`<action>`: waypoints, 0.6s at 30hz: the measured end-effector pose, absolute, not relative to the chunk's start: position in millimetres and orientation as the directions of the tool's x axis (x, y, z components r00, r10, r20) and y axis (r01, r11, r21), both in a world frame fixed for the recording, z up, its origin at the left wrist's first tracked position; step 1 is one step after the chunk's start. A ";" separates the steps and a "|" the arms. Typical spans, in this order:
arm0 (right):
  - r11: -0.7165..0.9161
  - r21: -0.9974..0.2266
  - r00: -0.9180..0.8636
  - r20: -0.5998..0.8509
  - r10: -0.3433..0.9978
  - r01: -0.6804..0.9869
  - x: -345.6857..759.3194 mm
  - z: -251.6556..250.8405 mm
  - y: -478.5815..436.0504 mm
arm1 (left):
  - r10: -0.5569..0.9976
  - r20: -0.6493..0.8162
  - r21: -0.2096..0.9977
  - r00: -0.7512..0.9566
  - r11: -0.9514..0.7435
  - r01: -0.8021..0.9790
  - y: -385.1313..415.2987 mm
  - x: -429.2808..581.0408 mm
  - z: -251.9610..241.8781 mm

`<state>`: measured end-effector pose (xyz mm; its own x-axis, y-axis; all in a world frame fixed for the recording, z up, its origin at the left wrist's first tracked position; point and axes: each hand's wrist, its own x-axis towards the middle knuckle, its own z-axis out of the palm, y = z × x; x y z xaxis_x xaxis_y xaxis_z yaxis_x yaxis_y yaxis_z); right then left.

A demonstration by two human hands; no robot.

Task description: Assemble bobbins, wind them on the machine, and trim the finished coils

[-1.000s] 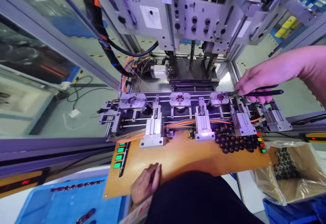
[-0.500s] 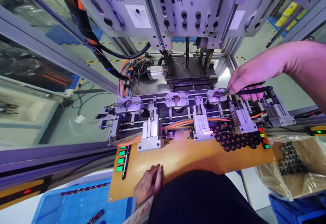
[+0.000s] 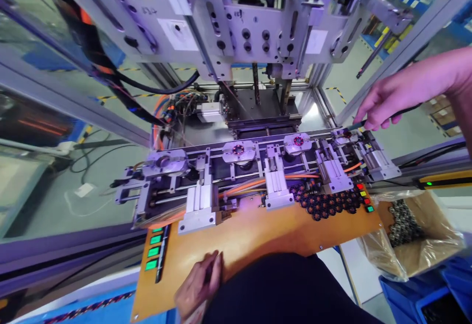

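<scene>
My right hand (image 3: 387,100) grips a slim dark pen-like tool (image 3: 357,126) with a pointed end. Its front end reaches the rightmost metal fixture (image 3: 345,136), which has a dark ring-shaped part in it. To the left, two more fixtures (image 3: 239,150) (image 3: 298,141) each bear a round part with a reddish-dotted ring. In the far-left fixture (image 3: 165,162) I see a round opening. My left hand (image 3: 199,284) rests on the orange board (image 3: 236,240), fingers curled in, with no object visible in them.
Several small dark round parts (image 3: 324,203) lie clustered on the board's right. Green buttons (image 3: 153,251) and a black pen (image 3: 162,255) are at its left. A plastic-lined box (image 3: 438,220) of metal parts stands right. A large machine plate (image 3: 254,29) hangs above the fixtures.
My right hand has moved with the tool from the third fixture to the rightmost one. The view has shifted, and my left hand still rests on the board.
</scene>
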<state>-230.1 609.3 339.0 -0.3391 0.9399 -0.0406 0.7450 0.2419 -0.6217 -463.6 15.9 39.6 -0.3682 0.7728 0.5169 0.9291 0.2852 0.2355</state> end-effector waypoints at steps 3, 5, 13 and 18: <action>0.171 -0.431 -0.419 -0.587 0.693 0.886 -210.7 340.2 603.2 | 0.773 0.503 0.230 -0.386 0.311 0.922 14.5 -462.1 38.1; 0.294 -0.334 -0.441 -0.757 0.482 0.896 -209.0 341.2 590.5 | 0.784 0.483 0.225 -0.390 0.319 0.921 13.5 -461.8 37.6; 0.263 -0.374 -0.456 -0.676 0.580 0.889 -206.2 332.8 585.1 | 0.801 0.447 0.238 -0.398 0.323 0.916 9.5 -464.0 33.8; 0.187 -0.173 -0.251 -0.767 0.591 0.967 -224.5 343.3 556.9 | 0.788 0.419 0.278 -0.450 0.361 0.890 8.9 -463.5 30.5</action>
<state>-224.5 556.9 343.3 -0.2508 0.5911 -0.7666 0.9672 0.1865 -0.1726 -463.5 8.9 30.5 -0.4505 0.7882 0.4193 0.8902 0.3606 0.2785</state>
